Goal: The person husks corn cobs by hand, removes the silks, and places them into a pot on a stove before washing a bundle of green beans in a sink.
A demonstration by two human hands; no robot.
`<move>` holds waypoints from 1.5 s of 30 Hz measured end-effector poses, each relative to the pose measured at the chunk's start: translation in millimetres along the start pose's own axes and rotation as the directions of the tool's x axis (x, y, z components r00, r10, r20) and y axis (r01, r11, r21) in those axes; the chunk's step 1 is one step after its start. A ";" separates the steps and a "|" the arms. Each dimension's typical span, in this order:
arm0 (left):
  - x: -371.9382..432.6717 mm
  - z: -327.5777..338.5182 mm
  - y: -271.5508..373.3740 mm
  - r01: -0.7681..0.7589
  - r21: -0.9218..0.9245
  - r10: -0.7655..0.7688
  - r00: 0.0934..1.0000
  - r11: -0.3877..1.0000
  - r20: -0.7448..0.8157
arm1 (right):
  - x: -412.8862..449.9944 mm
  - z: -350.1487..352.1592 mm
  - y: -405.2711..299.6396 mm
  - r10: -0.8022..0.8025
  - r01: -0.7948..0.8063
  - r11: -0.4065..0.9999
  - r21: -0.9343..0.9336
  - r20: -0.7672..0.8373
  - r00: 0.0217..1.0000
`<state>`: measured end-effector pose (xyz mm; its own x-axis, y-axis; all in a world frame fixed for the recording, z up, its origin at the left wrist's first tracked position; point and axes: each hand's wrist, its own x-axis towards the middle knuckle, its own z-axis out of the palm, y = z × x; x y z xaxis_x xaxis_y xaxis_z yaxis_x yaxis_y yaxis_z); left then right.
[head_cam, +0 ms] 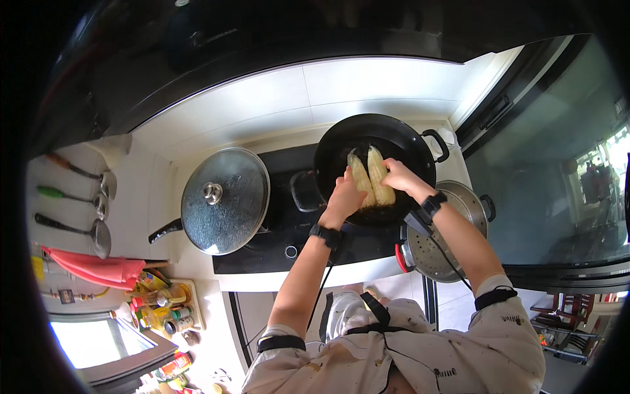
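Two pale ears of corn lie side by side over the black wok [339, 143] on the right of the stove. My left hand [344, 198] grips the left ear of corn [360, 175] from its outer side. The right ear of corn [378, 172] is held by my right hand [404, 178], with the thumb and fingers on its outer side. Both ears point away from me, and dark shadow or liquid lies under their near ends. Whether they rest on the wok's bottom I cannot tell.
On the left burner a pan wears a fogged glass lid [224, 202]; its black handle [165, 230] sticks out leftward. A steel steamer pot [438, 251] with holes stands under my right forearm. Ladles [101, 236] hang on the left wall above bottles [167, 295].
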<state>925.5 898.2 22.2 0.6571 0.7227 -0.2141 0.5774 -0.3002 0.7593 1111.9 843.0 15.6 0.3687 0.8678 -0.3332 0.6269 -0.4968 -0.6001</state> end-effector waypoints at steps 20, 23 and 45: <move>-674.5 53.7 -87.1 -0.105 -0.691 -0.687 0.075 0.716 -0.723 | -396.9 282.8 -135.4 -0.653 0.317 0.755 0.574 0.608 0.453; -789.0 96.1 -94.7 -0.158 -0.695 -0.710 -0.238 0.702 -0.663 | -481.0 344.3 -167.2 -0.654 0.412 0.736 0.538 0.721 0.228; -1189.4 252.4 -199.6 -0.253 -0.916 -0.788 -0.607 0.313 -0.102 | -719.8 822.8 -249.4 -0.886 0.931 0.351 0.099 0.356 0.296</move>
<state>150.9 -58.6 -29.8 -0.9034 -0.1382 -0.4059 -0.4287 0.2934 0.8544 125.5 352.5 -193.2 -0.6905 0.7019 0.1747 0.4955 0.6349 -0.5927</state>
